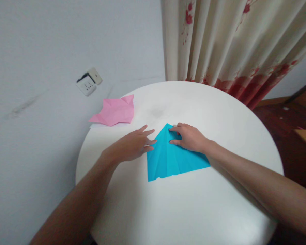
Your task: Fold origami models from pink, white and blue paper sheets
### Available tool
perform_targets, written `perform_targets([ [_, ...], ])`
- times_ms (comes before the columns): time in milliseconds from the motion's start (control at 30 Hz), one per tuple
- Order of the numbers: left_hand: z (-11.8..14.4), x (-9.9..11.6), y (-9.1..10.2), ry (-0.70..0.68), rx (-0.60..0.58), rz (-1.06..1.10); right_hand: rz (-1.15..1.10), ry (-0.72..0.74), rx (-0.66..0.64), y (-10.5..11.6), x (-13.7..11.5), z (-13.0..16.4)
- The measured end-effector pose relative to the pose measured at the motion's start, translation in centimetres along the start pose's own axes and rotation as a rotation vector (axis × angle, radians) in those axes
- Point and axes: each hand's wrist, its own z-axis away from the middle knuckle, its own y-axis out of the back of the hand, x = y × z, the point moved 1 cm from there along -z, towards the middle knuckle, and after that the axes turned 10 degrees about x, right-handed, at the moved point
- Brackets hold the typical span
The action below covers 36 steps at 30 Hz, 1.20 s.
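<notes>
A blue sheet of paper (168,160) lies on the white round table (194,207), creased, with a pointed top and a slightly ragged lower edge. My left hand (135,144) is at its left edge, fingers spread, the tips over or touching the paper. On the upper right part of the sheet rests my right hand (190,136), its thumb and forefinger stretched out and apart near the point. Neither hand grips the paper. Part of the sheet's right side is hidden under my right hand and wrist.
A creased pink sheet of paper (117,110) lies at the table's far left edge, with white paper under it. Beside the table stands a wall with a socket (87,85) and a switch plate (95,75). A flowered curtain (219,44) hangs behind the table.
</notes>
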Motion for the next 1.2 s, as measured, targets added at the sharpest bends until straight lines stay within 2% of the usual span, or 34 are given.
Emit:
perform_targets([
  [67, 0.5, 0.0, 0.6, 0.05, -0.027, 0.01, 0.002, 0.002, 0.004, 0.0, 0.0, 0.0],
  [167, 0.8, -0.3, 1.0, 0.281, 0.033, 0.013, 0.005, -0.006, -0.001, 0.0, 0.0, 0.0],
  [233, 0.3, -0.7, 1.1, 0.411, 0.166, 0.0, 0.005, -0.013, -0.005, 0.0, -0.1, 0.0],
  [300, -0.8, -0.9, 0.7, 0.471, 0.363, -0.011, 0.004, -0.018, -0.006, 0.0, -0.1, 0.0],
  [367, -2.2, -1.1, -0.1, 0.436, 0.554, 0.019, 0.004, -0.019, -0.004, 0.1, -0.1, 0.0],
  [400, -2.9, -1.0, -0.8, 0.372, 0.594, 0.064, 0.005, -0.019, -0.002, 0.0, -0.1, 0.0],
  [433, -3.6, -0.9, -1.6, 0.3, 0.594, 0.116, 0.005, -0.018, 0.0, 0.0, -0.2, 0.1],
  [500, -4.6, -0.5, -3.3, 0.207, 0.513, 0.174, 0.003, -0.02, 0.005, 0.0, -0.2, 0.1],
  [600, -5.2, 0.2, -5.3, 0.145, 0.398, 0.2, -0.017, -0.024, 0.011, -0.1, -0.1, 0.1],
  [667, -5.2, 0.4, -6.0, 0.144, 0.336, 0.188, -0.033, -0.026, 0.009, 0.0, 0.1, 0.0],
  [800, -5.0, 0.6, -6.1, 0.145, 0.271, 0.163, -0.102, -0.029, -0.007, 0.2, 0.8, -0.2],
  [1000, -5.0, 0.5, -6.0, 0.136, 0.237, 0.16, -0.126, -0.055, 0.028, 0.1, 1.5, -0.3],
  [1200, -5.0, 0.4, -5.6, 0.103, 0.279, 0.173, -0.116, -0.053, 0.025, 0.1, 1.6, -0.2],
])
